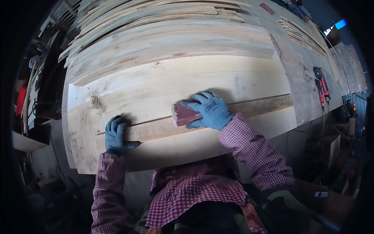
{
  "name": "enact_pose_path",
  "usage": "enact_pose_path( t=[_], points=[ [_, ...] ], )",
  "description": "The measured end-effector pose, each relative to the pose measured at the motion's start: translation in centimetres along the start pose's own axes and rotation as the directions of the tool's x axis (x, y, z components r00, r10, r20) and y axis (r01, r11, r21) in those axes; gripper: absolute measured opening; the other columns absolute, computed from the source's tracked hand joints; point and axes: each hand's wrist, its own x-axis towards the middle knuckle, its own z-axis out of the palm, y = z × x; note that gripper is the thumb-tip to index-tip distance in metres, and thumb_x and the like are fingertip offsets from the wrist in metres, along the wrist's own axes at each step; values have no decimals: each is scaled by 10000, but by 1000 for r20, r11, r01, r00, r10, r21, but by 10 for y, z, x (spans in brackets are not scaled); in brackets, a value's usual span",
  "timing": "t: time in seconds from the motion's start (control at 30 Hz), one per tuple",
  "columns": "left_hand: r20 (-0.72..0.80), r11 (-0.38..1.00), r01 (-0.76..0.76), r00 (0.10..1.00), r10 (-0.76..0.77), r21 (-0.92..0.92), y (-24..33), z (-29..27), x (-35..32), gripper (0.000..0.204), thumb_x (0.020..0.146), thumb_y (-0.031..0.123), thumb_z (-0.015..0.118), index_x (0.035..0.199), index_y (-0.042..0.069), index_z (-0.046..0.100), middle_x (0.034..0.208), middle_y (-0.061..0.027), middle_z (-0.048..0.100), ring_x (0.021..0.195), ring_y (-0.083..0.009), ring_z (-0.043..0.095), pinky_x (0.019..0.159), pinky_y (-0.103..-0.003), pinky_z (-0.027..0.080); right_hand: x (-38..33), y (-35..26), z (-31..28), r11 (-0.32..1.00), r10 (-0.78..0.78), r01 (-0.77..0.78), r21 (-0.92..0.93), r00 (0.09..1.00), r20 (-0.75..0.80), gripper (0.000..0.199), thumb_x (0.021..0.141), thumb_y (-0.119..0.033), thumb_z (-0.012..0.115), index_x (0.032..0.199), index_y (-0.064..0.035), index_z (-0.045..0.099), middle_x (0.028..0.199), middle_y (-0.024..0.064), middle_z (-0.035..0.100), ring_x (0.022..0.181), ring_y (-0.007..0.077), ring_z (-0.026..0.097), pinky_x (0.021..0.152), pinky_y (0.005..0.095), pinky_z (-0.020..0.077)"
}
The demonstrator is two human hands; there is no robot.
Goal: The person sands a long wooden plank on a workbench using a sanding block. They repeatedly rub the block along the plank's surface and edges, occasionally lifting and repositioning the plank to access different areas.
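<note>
A narrow wooden strip [159, 129] lies lengthwise across a wide pale board in front of me. My right hand [212, 112], in a blue-grey work glove, is closed round a sanding block [186, 114] wrapped in reddish-brown sandpaper with a worn, pale end. The block rests on the strip near its middle, its underside hidden. At the strip's left end, my left hand [117, 135], gloved alike, grips across the wood, with fingers over its far side and thumb by the near edge.
Long planks [171, 43] and thinner slats [156, 15] are stacked along the far side. Wood shavings [95, 102] lie on the wide board [152, 97]. To the right are red-and-black power tools [321, 85] and more thin strips [304, 35]. A reddish block [267, 9] sits farther back.
</note>
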Motion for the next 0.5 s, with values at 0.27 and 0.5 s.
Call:
enact_pose_path(
  t=[0.27, 0.5],
  points=[
    [14, 999, 40, 999, -41, 18, 6, -8, -6, 799, 493, 441, 870, 1139, 98, 548, 1219, -161, 553, 1211, -408, 486, 1000, -540, 402, -26, 50, 6, 1000, -19, 16, -24, 992, -128, 864, 753, -788, 586, 1476, -333, 456, 1377, 72, 548, 1269, 266, 518, 1098, 464, 379],
    [-6, 999, 42, 999, -42, -20, 12, -9, 0, 792, 508, 430, 870, 1152, 94, 553, 1225, -166, 547, 1210, -411, 484, 1018, -533, 395, -116, 148, 1, 960, 268, -273, -68, 960, -76, 882, 703, -652, 753, 1470, -322, 468, 1389, 85, 537, 1298, 296, 492, 1120, 469, 375]
  ],
)
